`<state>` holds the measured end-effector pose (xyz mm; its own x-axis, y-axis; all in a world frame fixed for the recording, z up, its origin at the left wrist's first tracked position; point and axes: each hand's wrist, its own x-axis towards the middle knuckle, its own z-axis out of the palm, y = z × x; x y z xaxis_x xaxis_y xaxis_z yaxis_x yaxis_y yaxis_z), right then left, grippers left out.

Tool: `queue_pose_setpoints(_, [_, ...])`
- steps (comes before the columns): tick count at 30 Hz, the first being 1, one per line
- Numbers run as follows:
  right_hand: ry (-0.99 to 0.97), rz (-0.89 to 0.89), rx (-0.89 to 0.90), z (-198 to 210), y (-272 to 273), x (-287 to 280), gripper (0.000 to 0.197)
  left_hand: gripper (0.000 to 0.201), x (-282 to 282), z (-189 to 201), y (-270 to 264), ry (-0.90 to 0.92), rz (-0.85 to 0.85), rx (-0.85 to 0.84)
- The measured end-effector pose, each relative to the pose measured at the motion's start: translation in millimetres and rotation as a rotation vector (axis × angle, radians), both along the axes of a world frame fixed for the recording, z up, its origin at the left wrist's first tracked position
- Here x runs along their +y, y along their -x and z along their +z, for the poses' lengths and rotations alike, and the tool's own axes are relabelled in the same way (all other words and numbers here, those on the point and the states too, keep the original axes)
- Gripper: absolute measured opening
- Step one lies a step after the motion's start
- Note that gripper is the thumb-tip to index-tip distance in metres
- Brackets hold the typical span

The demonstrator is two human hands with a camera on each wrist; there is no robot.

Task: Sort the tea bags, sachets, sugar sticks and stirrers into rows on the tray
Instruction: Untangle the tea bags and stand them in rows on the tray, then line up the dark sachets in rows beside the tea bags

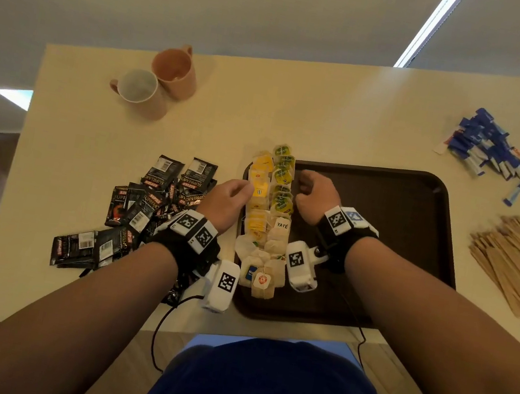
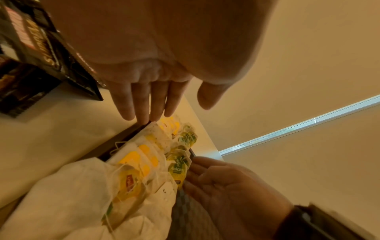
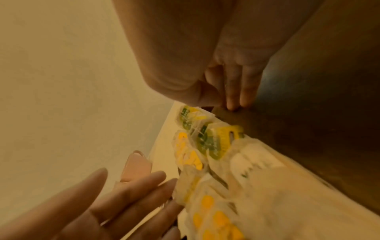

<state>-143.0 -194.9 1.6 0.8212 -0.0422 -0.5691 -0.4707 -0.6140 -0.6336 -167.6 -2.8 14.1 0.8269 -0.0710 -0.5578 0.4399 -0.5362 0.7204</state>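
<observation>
"yaté" tea bags (image 1: 267, 218), "supremo" sachets (image 1: 147, 202)

Bare tray (image 1: 386, 218) right of tea bags (image 1: 271, 205)

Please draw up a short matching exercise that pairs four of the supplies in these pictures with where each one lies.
Things:
1. tea bags
2. black coffee sachets
3. blue sugar sticks
4. wooden stirrers

Places:
A. on the table, beyond the tray's far right corner
B. in rows along the tray's left edge
C. on the table, right of the tray
D. on the table, left of the tray

Pairs: 1-B, 2-D, 3-A, 4-C
</observation>
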Motion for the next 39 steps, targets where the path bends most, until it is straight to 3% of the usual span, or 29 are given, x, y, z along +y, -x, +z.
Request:
queue_pose_setpoints(5, [-0.176, 0.022, -0.005, 2, -14, 8, 0.051, 0.051, 0, -2, -7, 0.058, 0.041, 0.049])
queue_pose_setpoints(9, [-0.181, -0.031, -0.007, 3, -17, 8, 0.059, 0.040, 0, -3, -9, 0.075, 0.048, 0.062])
queue_pose_setpoints(17, [-0.248, -0.020, -0.019, 7, -19, 7, 0.048, 0.035, 2, -1, -10, 0.119, 0.059, 0.058])
queue_pose_setpoints(21, [-0.115, -0.057, -0.035, 8, -20, 1, 0.055, 0.015, 13, 1, -5, 0.083, 0.055, 0.016])
queue_pose_setpoints(25, [0.061, 0.013, -0.181, 22, -11, 3, 0.029, 0.012, 41, 12, 9, 0.052, 0.092, -0.015])
queue_pose_setpoints(29, [0.077, 0.077, -0.233, 36, -3, 23, 0.020, 0.012, 82, 24, 27, -0.049, 0.173, -0.027])
queue_pose_setpoints(34, [-0.007, 0.286, -0.169, 45, 3, 67, 0.020, 0.015, 132, 31, 35, -0.368, 0.244, -0.096])
queue_pose_setpoints(39, [0.003, 0.404, -0.034, 43, 5, 126, 0.022, 0.056, 163, 22, 42, -0.552, 0.199, 0.051])
